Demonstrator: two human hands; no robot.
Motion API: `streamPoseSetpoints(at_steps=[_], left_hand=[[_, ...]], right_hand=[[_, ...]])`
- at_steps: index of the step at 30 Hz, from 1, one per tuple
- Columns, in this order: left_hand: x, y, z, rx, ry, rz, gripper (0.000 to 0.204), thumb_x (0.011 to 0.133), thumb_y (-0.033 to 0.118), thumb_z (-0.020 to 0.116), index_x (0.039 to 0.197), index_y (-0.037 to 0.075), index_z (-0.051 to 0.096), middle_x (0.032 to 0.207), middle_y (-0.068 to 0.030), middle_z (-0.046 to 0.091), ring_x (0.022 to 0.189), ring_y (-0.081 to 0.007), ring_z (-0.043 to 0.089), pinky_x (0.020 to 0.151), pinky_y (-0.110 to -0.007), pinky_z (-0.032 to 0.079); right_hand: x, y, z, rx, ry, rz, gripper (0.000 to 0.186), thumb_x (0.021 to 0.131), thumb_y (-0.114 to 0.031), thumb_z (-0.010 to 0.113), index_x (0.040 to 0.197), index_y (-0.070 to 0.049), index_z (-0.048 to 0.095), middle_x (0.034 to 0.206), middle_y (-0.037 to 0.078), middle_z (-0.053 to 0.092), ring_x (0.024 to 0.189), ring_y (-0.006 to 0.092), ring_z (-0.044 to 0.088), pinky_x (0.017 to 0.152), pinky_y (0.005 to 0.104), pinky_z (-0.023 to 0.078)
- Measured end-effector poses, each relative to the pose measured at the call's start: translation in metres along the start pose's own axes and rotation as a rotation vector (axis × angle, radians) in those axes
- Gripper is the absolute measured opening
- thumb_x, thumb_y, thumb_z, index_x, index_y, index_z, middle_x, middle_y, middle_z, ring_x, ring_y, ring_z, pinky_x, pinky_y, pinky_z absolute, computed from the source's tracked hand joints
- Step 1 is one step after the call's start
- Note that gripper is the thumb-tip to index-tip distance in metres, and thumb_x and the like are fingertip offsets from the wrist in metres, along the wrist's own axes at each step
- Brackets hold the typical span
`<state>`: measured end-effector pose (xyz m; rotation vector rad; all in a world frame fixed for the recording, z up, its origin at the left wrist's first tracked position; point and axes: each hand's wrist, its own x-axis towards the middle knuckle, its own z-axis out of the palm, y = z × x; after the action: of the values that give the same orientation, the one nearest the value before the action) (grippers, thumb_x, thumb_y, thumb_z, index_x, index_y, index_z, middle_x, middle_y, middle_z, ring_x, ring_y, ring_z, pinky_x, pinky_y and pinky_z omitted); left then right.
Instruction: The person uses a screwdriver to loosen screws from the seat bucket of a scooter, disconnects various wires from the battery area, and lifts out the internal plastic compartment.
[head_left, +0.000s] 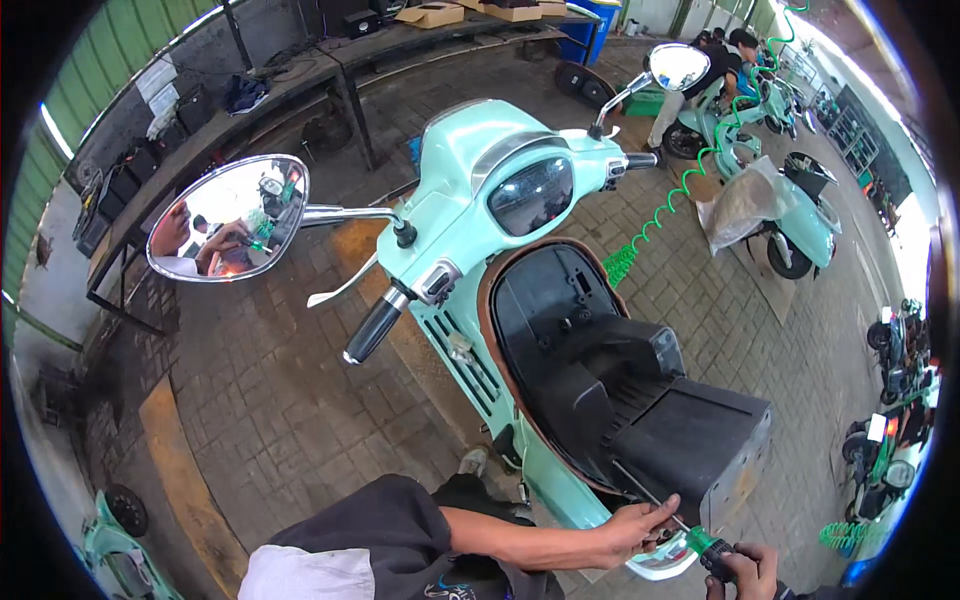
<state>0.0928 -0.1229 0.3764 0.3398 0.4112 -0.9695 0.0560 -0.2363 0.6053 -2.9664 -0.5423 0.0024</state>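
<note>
A mint-green scooter [455, 205] stands in front of me with its seat off. At its rear sits a black plastic storage box [690, 430] inside a brown-edged opening. My right hand [748, 574] is closed around the green and black handle of a screwdriver [708, 548]. The long thin shaft slants up and left to the lower edge of the black box, where I cannot make out what its tip touches. My left hand [640, 528] comes in from the left, thumb and fingers pinched on the shaft just ahead of the handle.
A mirror [232, 218] and a handlebar grip [376, 328] jut out at left. Behind runs a long workbench [290, 80]. A coiled green air hose [655, 215] hangs at right, near a partly wrapped scooter [800, 225]. Another person [712, 65] works at the far right.
</note>
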Motion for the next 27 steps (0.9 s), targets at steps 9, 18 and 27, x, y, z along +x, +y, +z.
streamPoseSetpoints(at_steps=[9,18,27], left_hand=[[-0.006,0.008,-0.001,-0.028,-0.042,0.056,0.039,0.101,0.049,0.061,0.097,0.01,0.065,0.069,0.0086,0.041,0.063,-0.0049,0.034,0.061,-0.023,0.033],[-0.003,0.008,-0.014,0.101,-0.065,0.104,0.037,0.098,0.048,0.066,0.095,0.011,0.061,0.074,0.0075,0.048,0.067,-0.0061,0.04,0.065,-0.024,0.038],[0.005,0.008,-0.024,0.126,-0.028,0.042,0.038,0.101,0.049,0.061,0.095,0.011,0.063,0.075,0.0063,0.053,0.066,-0.006,0.043,0.064,-0.025,0.037]], right_hand=[[0.002,-0.004,0.001,-0.121,-0.022,0.196,0.058,0.089,-0.018,0.073,0.143,-0.013,0.051,0.111,0.021,0.068,0.098,0.0403,0.067,0.081,0.0466,0.052],[-0.002,0.004,0.009,-0.162,-0.234,0.48,0.045,0.094,-0.028,0.068,0.136,-0.013,0.058,0.092,0.021,0.069,0.081,0.042,0.066,0.072,0.0489,0.05],[-0.008,-0.005,0.009,-0.049,-0.162,0.297,0.054,0.09,-0.023,0.074,0.137,-0.006,0.053,0.11,0.021,0.069,0.097,0.0393,0.067,0.089,0.049,0.051]])
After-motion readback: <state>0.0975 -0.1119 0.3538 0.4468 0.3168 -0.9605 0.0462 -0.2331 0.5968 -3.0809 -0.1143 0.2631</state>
